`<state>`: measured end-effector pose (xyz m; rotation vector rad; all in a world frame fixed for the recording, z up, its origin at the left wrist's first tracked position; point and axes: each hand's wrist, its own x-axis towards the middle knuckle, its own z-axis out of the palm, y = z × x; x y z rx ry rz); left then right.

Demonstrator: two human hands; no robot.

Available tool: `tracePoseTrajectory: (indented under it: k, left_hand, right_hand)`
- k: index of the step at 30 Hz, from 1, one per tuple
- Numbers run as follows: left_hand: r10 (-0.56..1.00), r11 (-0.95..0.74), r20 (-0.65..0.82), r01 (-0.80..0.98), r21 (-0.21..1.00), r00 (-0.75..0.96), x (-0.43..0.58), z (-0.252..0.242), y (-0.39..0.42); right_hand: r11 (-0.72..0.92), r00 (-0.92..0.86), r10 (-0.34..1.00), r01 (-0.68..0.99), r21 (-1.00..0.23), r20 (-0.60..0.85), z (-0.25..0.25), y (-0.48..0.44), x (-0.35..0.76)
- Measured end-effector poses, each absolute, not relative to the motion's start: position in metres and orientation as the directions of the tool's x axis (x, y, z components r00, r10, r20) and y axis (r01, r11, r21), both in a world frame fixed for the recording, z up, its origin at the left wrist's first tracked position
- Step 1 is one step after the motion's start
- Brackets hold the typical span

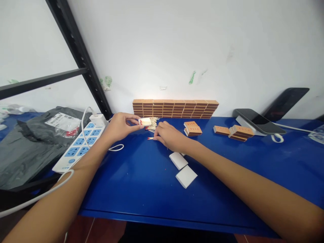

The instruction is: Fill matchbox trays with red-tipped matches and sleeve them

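Observation:
My left hand grips a small white matchbox tray by its left end, with red-tipped matches lying in it. A loose heap of matches lies on the blue table just right of and behind the tray. My right hand is closed in a pinch beside the heap. Red-headed matches stick out from its fingertips, low over the table; I cannot tell how many. Nearer to me, under the right wrist, are white matchbox trays, one partly hidden by the hand.
A wall of stacked matchboxes stands at the back. More matchboxes lie in front of it, others further right beside a phone on a stand. At left are a power strip with cables and a grey plastic bag.

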<state>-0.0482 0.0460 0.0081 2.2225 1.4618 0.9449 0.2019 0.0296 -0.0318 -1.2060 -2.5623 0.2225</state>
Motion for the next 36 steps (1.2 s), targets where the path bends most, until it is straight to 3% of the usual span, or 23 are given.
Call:
tracePoseTrajectory:
  k: [6, 16, 24, 29, 36]
  left_hand:
    - [0.888, -0.454, 0.352, 0.673, 0.583, 0.295, -0.049, 0.008, 0.046]
    - [0.893, -0.445, 0.344, 0.674, 0.589, 0.290, -0.048, 0.009, 0.045]
    - [0.893, -0.442, 0.349, 0.692, 0.571, 0.283, -0.048, 0.010, 0.044]
    - [0.892, -0.446, 0.348, 0.681, 0.581, 0.288, -0.048, 0.010, 0.044]
    - [0.903, -0.429, 0.314, 0.673, 0.603, 0.294, -0.048, 0.010, 0.046]
  right_hand:
    - [0.615, -0.606, 0.785, 0.738, -0.278, 0.128, -0.027, 0.029, 0.203]
    - [0.640, -0.615, 0.768, 0.724, -0.258, 0.178, -0.024, 0.029, 0.204]
    - [0.634, -0.620, 0.767, 0.692, -0.346, 0.164, -0.017, 0.023, 0.209]
    - [0.637, -0.635, 0.762, 0.701, -0.319, 0.124, -0.023, 0.027, 0.207]
    - [0.657, -0.631, 0.752, 0.697, -0.287, 0.189, -0.023, 0.032, 0.208]
